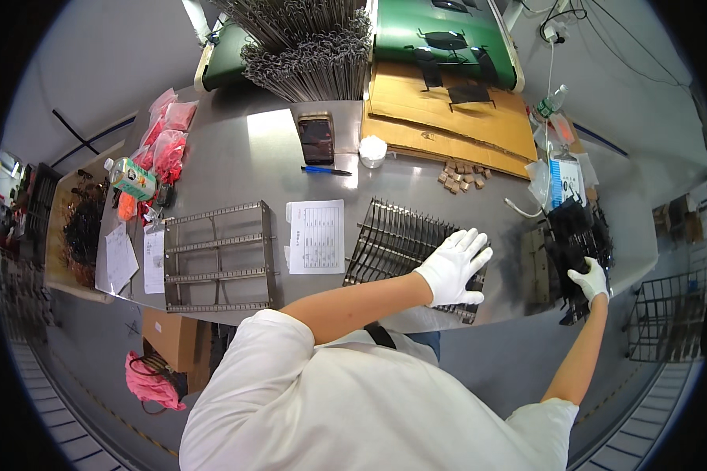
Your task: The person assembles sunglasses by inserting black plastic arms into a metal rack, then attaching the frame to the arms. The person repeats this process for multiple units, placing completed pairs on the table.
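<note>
My left hand [454,267], in a white glove, lies flat with spread fingers on the right side of a metal rack [385,206]. Rows of thin dark strips [404,235] stand in that rack. My right hand [591,279], also gloved in white, reaches to the table's right edge. Its thumb and fingers curl around the near part of a heap of black flat parts [572,247]; exactly which piece is between them is hard to make out. To the left, a second metal rack [218,257] holds no strips.
Between the racks lies a printed sheet [316,237]. Farther back are a phone [316,140], a blue pen [326,170], a white cup [372,151], small brown blocks [463,177] and cardboard [448,118]. Wire hooks [306,55] are piled beside a green belt [397,35]. A bottle [133,179] stands left.
</note>
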The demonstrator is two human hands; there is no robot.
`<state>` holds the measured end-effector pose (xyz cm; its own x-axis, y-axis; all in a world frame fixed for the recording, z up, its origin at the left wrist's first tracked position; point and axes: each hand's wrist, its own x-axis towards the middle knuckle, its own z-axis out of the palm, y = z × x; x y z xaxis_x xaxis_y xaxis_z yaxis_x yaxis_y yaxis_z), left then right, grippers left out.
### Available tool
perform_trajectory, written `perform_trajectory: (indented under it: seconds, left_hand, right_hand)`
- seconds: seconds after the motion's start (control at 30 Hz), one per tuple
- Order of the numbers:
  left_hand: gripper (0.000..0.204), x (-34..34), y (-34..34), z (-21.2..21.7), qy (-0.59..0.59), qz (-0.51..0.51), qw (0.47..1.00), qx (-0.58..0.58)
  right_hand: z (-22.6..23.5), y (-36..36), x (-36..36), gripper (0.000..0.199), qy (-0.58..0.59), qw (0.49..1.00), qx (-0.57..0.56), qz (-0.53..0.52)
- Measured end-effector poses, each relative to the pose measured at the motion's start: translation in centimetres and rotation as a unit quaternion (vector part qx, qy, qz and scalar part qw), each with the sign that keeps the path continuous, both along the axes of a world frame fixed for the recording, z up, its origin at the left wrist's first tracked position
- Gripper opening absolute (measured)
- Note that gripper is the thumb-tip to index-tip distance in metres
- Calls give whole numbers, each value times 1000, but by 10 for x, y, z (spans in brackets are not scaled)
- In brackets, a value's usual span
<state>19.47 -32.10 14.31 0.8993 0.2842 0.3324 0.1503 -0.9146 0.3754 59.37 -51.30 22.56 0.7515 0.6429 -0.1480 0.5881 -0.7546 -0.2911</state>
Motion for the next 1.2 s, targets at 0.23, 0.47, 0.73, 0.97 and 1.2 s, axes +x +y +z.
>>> perform_trajectory:
  seconds: [0.23,0.47,0.73,0.97,1.2]
  left_hand:
    - [87,6,9,11,-52,-17,994,-91]
    - [104,12,35,81,-310,-228,642,-664]
    - [83,-4,34,132,-454,-67,827,-326]
    - [70,1,42,151,-281,-119,922,-239]
    - [66,-71,102,145,-407,-110,605,-675]
  right_hand:
    - [78,6,-101,73,-164,965,186,85]
    - [121,45,-264,63,-25,854,164,493]
    - [43,73,-267,87,459,799,361,143]
    - [4,94,-272,64,100,926,248,267]
    - [-36,51,-237,46,516,787,338,-17]
